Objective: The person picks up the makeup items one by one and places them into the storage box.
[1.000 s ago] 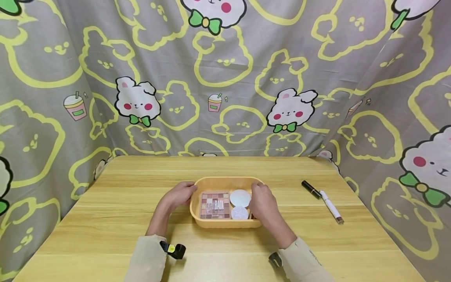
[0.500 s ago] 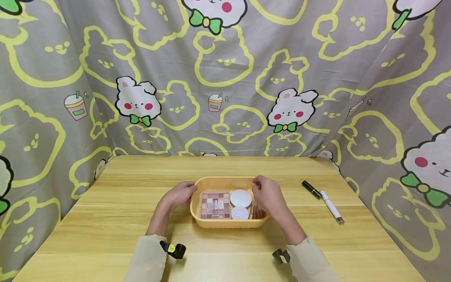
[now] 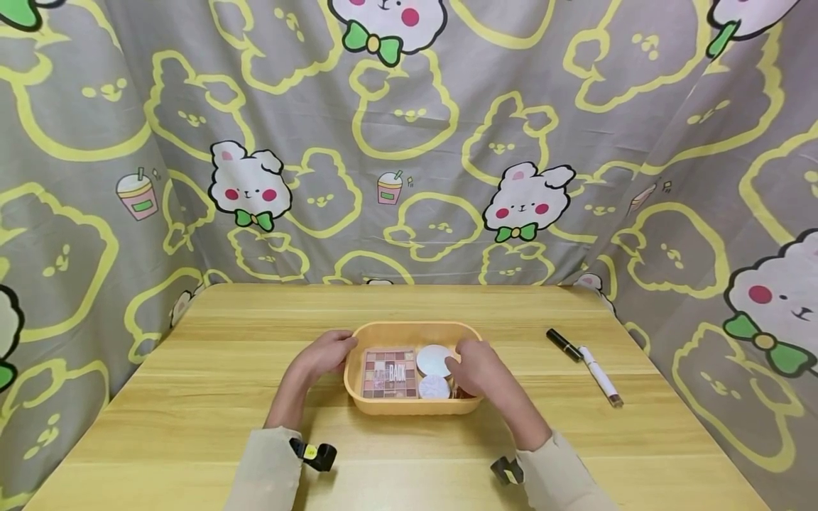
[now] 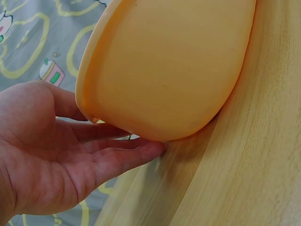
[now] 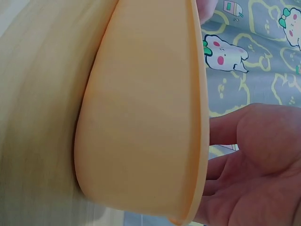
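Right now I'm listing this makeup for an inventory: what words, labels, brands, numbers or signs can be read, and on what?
"BACK": on the palette in the tray; lettering before it is too faint to read.
Yellow label on the left wrist's black device: too small to read.
Black tube, white tube: nothing legible.

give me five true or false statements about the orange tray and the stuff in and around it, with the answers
The orange tray holds a palette and two round cases. True.
The palette lies right of the round cases. False: it lies left of them.
A black tube and a white tube lie on the table. True.
Both tubes are left of the tray. False: they are right of it.
The left grip touches the tray's left end. True.
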A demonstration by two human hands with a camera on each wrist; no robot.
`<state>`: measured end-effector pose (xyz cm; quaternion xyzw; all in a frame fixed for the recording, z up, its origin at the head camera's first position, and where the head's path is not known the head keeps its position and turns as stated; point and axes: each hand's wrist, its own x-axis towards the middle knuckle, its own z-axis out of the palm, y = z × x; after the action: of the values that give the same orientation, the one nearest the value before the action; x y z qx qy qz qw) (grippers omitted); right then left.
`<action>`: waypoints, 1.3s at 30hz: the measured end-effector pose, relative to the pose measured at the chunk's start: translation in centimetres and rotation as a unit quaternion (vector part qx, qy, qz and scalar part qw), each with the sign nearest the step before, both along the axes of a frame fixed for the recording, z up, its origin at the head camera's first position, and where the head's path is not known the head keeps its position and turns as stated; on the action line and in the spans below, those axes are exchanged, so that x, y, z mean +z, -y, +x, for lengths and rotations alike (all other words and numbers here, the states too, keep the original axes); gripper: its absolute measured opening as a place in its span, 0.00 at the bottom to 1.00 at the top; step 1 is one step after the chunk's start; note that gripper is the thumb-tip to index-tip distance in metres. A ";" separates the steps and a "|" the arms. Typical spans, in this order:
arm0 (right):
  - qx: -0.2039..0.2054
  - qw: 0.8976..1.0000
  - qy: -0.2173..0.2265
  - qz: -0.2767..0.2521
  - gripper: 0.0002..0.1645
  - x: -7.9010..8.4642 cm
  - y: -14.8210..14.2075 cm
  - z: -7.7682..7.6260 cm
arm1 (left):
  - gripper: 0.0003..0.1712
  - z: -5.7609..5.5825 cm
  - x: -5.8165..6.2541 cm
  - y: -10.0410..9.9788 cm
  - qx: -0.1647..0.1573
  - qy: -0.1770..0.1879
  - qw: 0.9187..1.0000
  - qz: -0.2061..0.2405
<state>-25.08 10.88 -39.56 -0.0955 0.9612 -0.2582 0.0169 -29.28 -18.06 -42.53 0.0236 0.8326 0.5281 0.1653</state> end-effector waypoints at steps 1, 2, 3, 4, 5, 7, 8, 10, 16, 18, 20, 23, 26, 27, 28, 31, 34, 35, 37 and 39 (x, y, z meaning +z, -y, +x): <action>0.003 1.000 0.001 0.000 0.17 0.0 0.0 0.0 | 0.30 0.0 0.0 0.0 0.001 0.000 1.000 0.002; 0.005 1.000 0.003 0.000 0.20 -0.1 0.0 0.1 | 0.30 0.0 0.0 -0.1 0.003 0.002 1.000 0.004; 0.008 1.000 0.004 0.000 0.22 -0.1 0.1 0.1 | 0.30 -0.1 0.0 -0.1 0.003 0.002 1.000 0.005; 0.012 1.000 0.004 0.000 0.23 -0.2 0.1 0.1 | 0.30 -0.1 0.0 -0.1 0.003 0.003 1.000 0.006; 0.016 1.000 0.006 0.005 0.24 -0.3 0.1 0.1 | 0.30 -0.1 0.0 -0.2 0.001 0.002 1.000 0.004; 0.023 1.000 0.011 0.016 0.24 -0.4 0.2 0.2 | 0.31 -0.1 0.0 -0.2 0.002 0.003 1.000 0.003; 0.026 0.999 0.016 0.020 0.23 -0.5 0.2 0.2 | 0.31 -0.1 0.0 -0.3 0.002 0.004 1.000 0.003; 0.032 0.999 0.030 0.026 0.22 -0.6 0.2 0.2 | 0.32 -0.1 0.0 -0.2 0.000 0.003 1.000 -0.001; 0.041 0.997 0.040 0.042 0.17 -0.7 0.4 0.4 | 0.32 0.0 0.0 -0.1 -0.002 -0.002 1.000 -0.007; 0.045 0.997 0.029 0.058 0.16 -0.7 0.4 0.4 | 0.32 0.0 0.0 -0.2 -0.003 -0.004 1.000 -0.007; 0.050 0.996 0.018 0.073 0.16 -0.8 0.4 0.4 | 0.31 0.1 0.0 -0.2 -0.003 -0.004 1.000 -0.005; 0.055 0.995 0.010 0.082 0.15 -0.9 0.4 0.3 | 0.31 0.1 0.0 -0.1 0.000 -0.003 1.000 -0.003; 0.059 0.995 0.007 0.079 0.16 -1.0 0.4 0.3 | 0.32 0.1 0.0 -0.1 -0.002 -0.002 1.000 -0.002; 0.059 0.995 0.007 0.077 0.17 -1.0 0.4 0.3 | 0.32 0.1 0.0 0.0 -0.002 -0.001 1.000 -0.001; 0.060 0.995 0.005 0.076 0.17 -1.0 0.4 0.3 | 0.32 0.1 -0.1 0.0 -0.003 -0.001 1.000 -0.001; 0.061 0.996 0.002 0.072 0.19 -1.0 0.4 0.4 | 0.32 0.1 -0.1 -0.1 -0.006 -0.002 1.000 -0.002; 0.061 0.996 0.003 0.071 0.18 -1.0 0.4 0.4 | 0.32 0.1 0.0 -0.1 -0.006 -0.002 1.000 -0.002; 0.061 0.996 0.003 0.071 0.18 -1.0 0.4 0.3 | 0.32 0.1 0.0 -0.1 -0.006 -0.002 1.000 -0.002; 0.061 0.995 0.002 0.074 0.17 -1.0 0.4 0.3 | 0.32 0.1 0.0 -0.1 -0.005 -0.002 1.000 -0.001; 0.060 0.995 0.004 0.074 0.18 -1.0 0.4 0.2 | 0.32 0.1 0.0 -0.1 -0.003 0.000 1.000 0.002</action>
<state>-24.85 10.53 -40.55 -0.1500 0.9703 -0.1851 0.0432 -29.19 -17.95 -42.56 0.0265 0.8317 0.5291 0.1663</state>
